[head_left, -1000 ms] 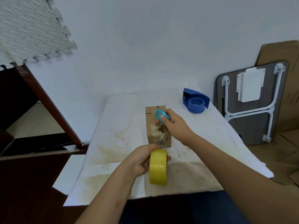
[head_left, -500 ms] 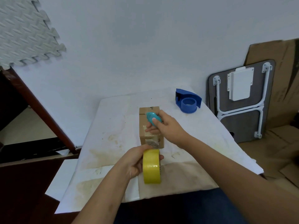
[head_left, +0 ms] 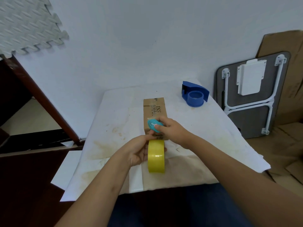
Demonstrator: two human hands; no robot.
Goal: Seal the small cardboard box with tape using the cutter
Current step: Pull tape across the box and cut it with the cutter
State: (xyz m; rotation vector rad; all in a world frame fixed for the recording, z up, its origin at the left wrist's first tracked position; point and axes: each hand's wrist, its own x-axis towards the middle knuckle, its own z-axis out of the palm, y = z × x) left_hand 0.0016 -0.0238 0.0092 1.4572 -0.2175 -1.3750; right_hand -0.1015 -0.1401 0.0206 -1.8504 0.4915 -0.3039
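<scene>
A small brown cardboard box (head_left: 155,109) lies lengthwise in the middle of the white-covered table (head_left: 114,115). My right hand (head_left: 172,130) holds a small teal oval cutter (head_left: 154,125) against the box's near top edge. My left hand (head_left: 139,151) grips an upright yellow tape roll (head_left: 156,155) just in front of the box's near end. Clear tape runs from the roll up onto the box. The box's near face is mostly hidden behind my fingers and the roll.
A blue tape dispenser (head_left: 195,94) stands at the table's far right corner. A folded grey table with white legs (head_left: 252,94) leans on the wall to the right, with flat cardboard (head_left: 287,141) around it. A dark wooden frame (head_left: 41,99) stands at the left.
My right hand has slid the cutter along the box top toward me, down to the near edge. My left hand still holds the roll in front of the box.
</scene>
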